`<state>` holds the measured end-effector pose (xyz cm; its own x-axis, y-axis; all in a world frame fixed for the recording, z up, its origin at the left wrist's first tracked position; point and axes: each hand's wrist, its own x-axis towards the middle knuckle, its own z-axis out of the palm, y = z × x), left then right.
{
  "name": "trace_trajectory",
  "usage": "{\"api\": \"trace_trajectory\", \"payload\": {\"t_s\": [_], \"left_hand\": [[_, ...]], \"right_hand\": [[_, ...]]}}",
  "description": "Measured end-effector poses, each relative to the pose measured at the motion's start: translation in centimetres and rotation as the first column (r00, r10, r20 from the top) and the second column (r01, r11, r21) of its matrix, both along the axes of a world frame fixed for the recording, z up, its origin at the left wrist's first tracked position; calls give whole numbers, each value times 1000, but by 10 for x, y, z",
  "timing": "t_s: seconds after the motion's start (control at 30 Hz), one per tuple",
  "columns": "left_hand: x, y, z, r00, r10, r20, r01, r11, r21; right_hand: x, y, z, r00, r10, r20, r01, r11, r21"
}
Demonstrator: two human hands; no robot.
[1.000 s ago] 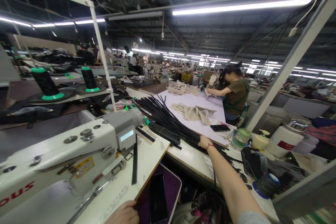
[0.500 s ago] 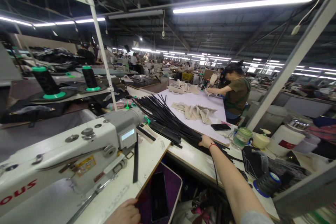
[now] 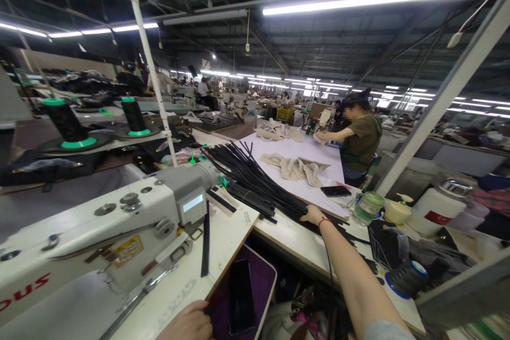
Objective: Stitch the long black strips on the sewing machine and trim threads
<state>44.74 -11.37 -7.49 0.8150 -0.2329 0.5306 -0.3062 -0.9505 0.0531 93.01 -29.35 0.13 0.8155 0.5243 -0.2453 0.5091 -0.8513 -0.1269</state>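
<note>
Black strips (image 3: 263, 183) near jar (image 3: 372, 200) of liquid (image 3: 362, 215)

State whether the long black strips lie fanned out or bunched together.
Both: the black strips fan out at their far ends and bunch together by the right hand.

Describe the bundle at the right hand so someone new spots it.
Start from the white sewing machine at lower left. Beyond its right end, a large bundle of long black strips runs diagonally down to the person's right hand. Unlike the shorter, straight black stack beside it, crossed by a thin yellowish band, this one fans out at its far end.
</note>
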Motion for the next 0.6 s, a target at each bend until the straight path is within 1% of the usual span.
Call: {"api": "trace_trajectory", "payload": {"t_s": [0.07,0.17,0.3,0.47,0.6], "left_hand": [[1,-1,2,999,-3,36,3,1000,-9],[1,-3,10,998,-13,68,15,999,-29],[0,-4,20,999,-22,25,23,999,-32],[-1,-4,26,998,-33,-55,29,997,-77],[-2,-4,25,998,-23,-62,17,996,-86]], "right_hand": [[-3,2,0,1000,-15,-2,15,1000,-23],[-9,5,0,999,-44,2,45,998,-53],[-12,4,6,999,-47,15,47,998,-41],[-8,2,22,998,-49,30,48,999,24],[1,7,42,996,-66,56,59,992,110]]}}
